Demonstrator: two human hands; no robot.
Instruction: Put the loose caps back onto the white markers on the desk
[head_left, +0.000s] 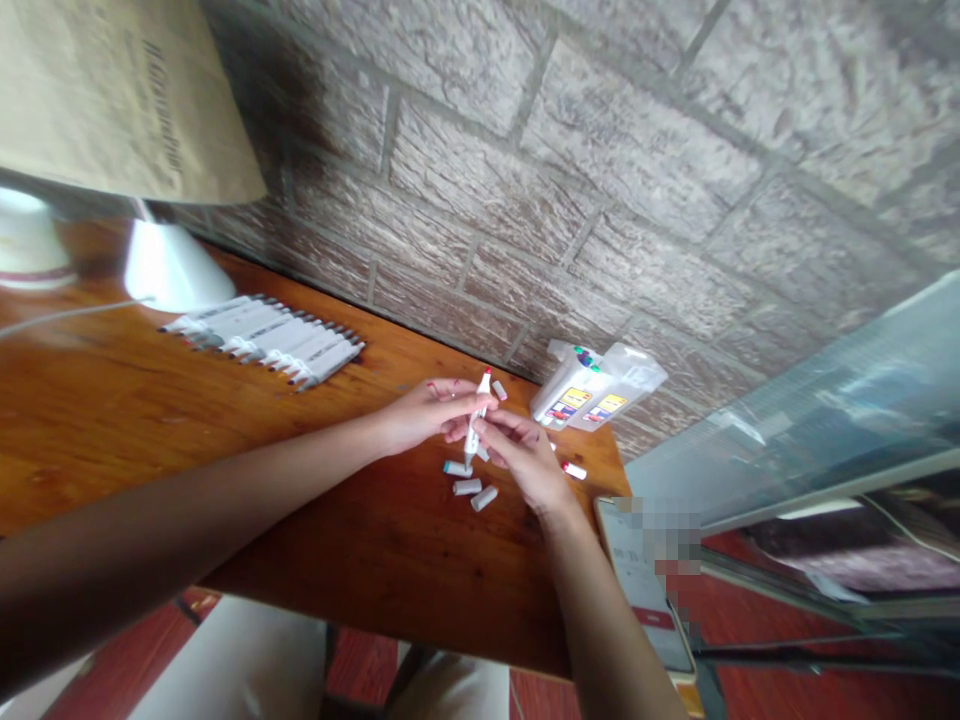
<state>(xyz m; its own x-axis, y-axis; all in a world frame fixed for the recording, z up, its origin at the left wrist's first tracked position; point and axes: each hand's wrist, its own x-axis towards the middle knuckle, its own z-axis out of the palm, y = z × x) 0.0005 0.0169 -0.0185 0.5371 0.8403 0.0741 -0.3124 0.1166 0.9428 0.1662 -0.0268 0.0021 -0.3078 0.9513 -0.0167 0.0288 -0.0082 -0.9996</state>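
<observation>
Both hands meet over the table around a white marker (478,425) held upright and slightly tilted. Its red tip points up without a cap, and a grey tip shows at the lower end. My left hand (431,415) pinches the upper part of the marker. Lower down, the fingers of my right hand (521,450) close on its barrel. Below the hands lie a teal-ended cap (457,468) and two pale caps, one (466,487) beside the other (484,498). A red-ended cap (574,470) rests to the right, and another small cap (500,390) lies behind the fingers.
Several white markers (277,338) lie in a row at the back left, near a lamp base (176,268). A clear plastic marker case (570,390) stands by the brick wall (480,200). A tablet-like device (637,570) sits at the table's right edge.
</observation>
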